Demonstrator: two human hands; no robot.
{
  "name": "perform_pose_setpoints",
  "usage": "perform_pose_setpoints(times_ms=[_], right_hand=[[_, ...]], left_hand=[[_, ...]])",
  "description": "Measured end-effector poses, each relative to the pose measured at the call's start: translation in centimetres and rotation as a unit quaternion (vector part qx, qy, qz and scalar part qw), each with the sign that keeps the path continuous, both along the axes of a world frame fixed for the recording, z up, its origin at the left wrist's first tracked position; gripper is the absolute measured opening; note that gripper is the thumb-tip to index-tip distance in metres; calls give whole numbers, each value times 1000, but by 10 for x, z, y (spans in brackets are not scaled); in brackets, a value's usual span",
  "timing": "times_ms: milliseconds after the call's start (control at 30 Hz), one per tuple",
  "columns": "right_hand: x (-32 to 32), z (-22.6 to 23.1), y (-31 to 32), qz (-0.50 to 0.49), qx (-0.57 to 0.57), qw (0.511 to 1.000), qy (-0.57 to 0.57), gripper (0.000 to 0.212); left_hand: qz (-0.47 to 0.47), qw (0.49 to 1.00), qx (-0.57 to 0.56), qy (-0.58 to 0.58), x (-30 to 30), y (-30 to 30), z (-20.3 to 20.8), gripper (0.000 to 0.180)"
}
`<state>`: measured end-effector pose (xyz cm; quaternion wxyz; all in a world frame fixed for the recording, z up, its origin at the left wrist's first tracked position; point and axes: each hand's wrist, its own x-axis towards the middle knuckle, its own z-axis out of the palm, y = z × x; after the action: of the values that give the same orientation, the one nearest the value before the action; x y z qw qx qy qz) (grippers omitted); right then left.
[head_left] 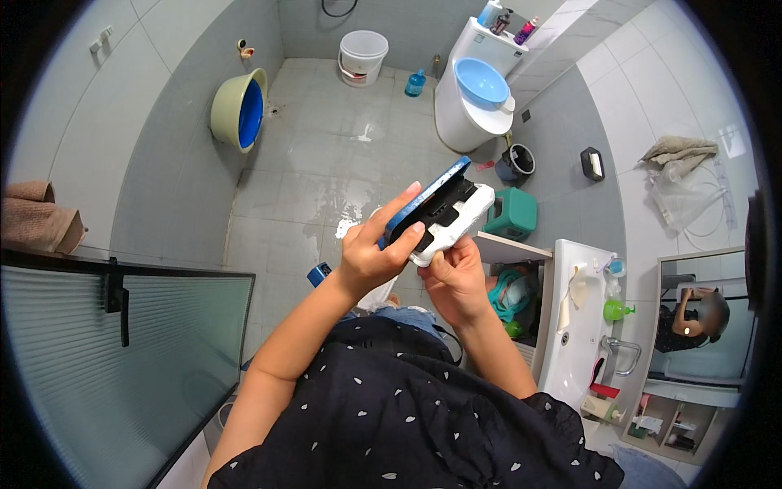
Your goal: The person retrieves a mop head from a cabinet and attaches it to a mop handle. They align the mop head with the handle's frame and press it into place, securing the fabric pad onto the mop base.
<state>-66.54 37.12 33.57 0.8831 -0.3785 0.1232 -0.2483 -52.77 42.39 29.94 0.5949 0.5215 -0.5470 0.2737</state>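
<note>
In front of my chest, both hands hold up a two-part device. Its one side is a flat blue slab point(425, 194), phone-like in shape; the other is a white piece point(459, 231) with black blocks on its inner face. A dark gap separates the two sides along the top. My left hand point(371, 254) grips the device from the left, one finger along the blue slab and another reaching across the black inner part. Below the white piece, my right hand point(458, 284) pinches its lower edge between thumb and fingers. The exact kind of device I cannot make out.
On the right stand a white sink point(562, 350), an open cabinet door point(513, 246) and a green stool point(513, 213). A toilet point(456, 122) bears a blue basin point(481, 82). A white bucket point(362, 57) stands far off; a glass door point(122, 342) is at left. The floor point(301, 163) looks wet.
</note>
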Motion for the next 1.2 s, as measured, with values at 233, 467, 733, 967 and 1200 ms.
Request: perform_pose_setpoints(times_ms=[233, 467, 733, 967, 1200], right_hand=[[-1, 40, -5, 34, -37, 994, 95, 31], [-4, 39, -18, 2, -162, 957, 240, 30], [-10, 16, -19, 18, -49, 990, 130, 29], [-16, 11, -24, 55, -41, 993, 100, 30], [-16, 16, -31, 81, -156, 975, 134, 32]], left_hand=[[16, 999, 24, -28, 4, -3, -4, 25], [21, 997, 40, -55, 2, -8, -6, 24], [-11, 999, 11, -36, 1, -13, -7, 26], [1, 998, 24, -66, 4, -9, -7, 25], [-23, 999, 49, -6, 0, -4, -10, 26]])
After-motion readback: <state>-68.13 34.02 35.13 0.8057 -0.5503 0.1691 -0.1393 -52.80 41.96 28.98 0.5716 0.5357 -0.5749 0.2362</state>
